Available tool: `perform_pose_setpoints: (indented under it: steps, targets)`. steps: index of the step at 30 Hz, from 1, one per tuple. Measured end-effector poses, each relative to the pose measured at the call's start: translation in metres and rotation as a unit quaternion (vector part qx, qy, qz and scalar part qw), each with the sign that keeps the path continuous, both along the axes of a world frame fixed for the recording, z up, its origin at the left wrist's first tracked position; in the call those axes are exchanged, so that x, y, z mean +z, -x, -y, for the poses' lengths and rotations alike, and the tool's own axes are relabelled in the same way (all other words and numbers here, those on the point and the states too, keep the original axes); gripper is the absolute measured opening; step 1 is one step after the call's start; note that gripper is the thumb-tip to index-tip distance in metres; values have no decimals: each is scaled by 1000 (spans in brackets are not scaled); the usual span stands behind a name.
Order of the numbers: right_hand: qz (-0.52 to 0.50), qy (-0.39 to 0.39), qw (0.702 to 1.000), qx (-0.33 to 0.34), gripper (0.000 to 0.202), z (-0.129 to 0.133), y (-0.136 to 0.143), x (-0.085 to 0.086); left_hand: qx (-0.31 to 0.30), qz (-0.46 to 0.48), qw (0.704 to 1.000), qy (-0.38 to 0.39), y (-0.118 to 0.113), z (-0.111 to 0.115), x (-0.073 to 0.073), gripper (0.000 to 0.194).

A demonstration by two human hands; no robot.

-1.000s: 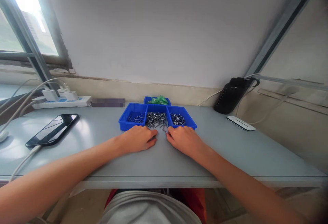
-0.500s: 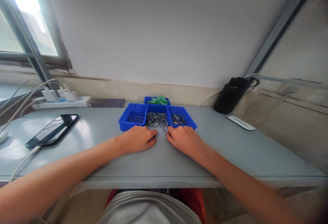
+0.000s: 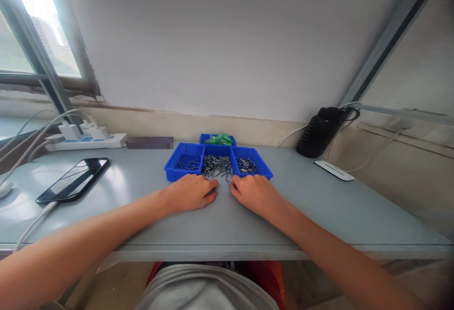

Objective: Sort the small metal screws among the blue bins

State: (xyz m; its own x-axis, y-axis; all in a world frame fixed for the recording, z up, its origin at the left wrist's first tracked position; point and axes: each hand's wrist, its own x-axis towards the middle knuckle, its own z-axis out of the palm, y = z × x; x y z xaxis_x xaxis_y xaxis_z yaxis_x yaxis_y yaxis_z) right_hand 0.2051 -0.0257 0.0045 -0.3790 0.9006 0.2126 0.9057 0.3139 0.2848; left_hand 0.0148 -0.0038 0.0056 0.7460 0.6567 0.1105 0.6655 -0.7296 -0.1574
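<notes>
My left hand (image 3: 192, 192) rests on the desk before the left blue bin (image 3: 170, 175), its thumb and index finger apart with nothing visible between them. Opposite it, my right hand (image 3: 256, 193) lies by the right blue bin (image 3: 265, 167), thumb and index fingertip closed on a thin metal pin (image 3: 229, 181). A heap of small metal pins (image 3: 216, 164) spreads between these bins, some reaching the desk. More pins (image 3: 246, 165) fill the right bin; a sparser scatter (image 3: 189, 163) lies in the left one. The curled fingers of both hands are partly hidden.
Behind stands another blue bin with green plastic (image 3: 220, 138). On the left are a phone (image 3: 74, 180) with its cable and a power strip (image 3: 109, 140) with chargers. A black bottle (image 3: 317, 132) and a flat white device (image 3: 334, 170) stand right. The wall closes off the back.
</notes>
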Motion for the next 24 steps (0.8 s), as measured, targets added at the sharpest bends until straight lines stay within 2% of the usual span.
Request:
perform_pose_setpoints:
  steps: [24]
  targets:
    - [2, 8, 1000, -4, 29, -2, 0, -1, -2, 5, 1000, 5, 1, 0, 0, 30]
